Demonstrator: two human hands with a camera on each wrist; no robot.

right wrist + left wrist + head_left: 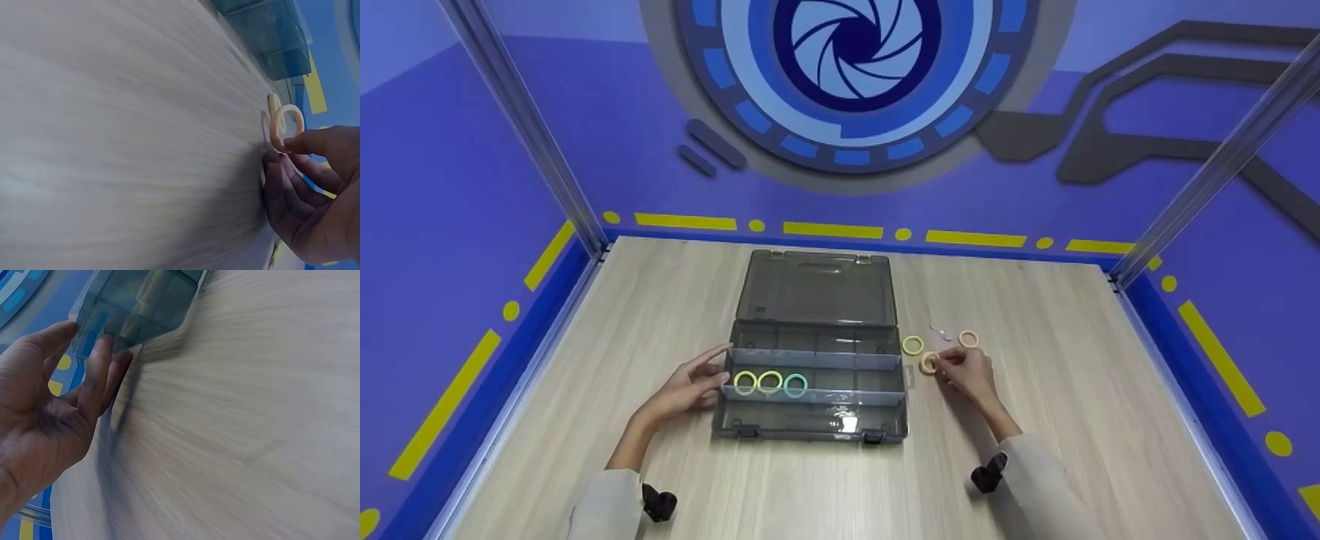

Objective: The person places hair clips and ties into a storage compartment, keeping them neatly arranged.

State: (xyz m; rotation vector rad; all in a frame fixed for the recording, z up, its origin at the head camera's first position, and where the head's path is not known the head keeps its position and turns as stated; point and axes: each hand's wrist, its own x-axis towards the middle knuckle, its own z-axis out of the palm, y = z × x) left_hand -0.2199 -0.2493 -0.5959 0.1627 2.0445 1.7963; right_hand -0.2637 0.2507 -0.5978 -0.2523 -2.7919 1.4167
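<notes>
A grey see-through compartment box (810,433) lies on the table with its lid tipped back. My left hand (690,386) touches the box's left side with its fingertips, thumb and fingers apart, as the left wrist view also shows. To the right of the box, my right hand (973,375) pinches a pale orange ring (274,129) between thumb and finger, just above the tabletop. Inside the middle compartment, a yellow ring (736,383), another yellow ring (760,382) and a green ring (785,386) stand in a row at the left.
Beyond the right hand lie a yellow-green ring (904,346), another pale orange ring (960,339) and a small pink item (943,334) with a thin tip. The open lid (817,289) rests toward the back. Blue walls enclose the wooden table (1110,420).
</notes>
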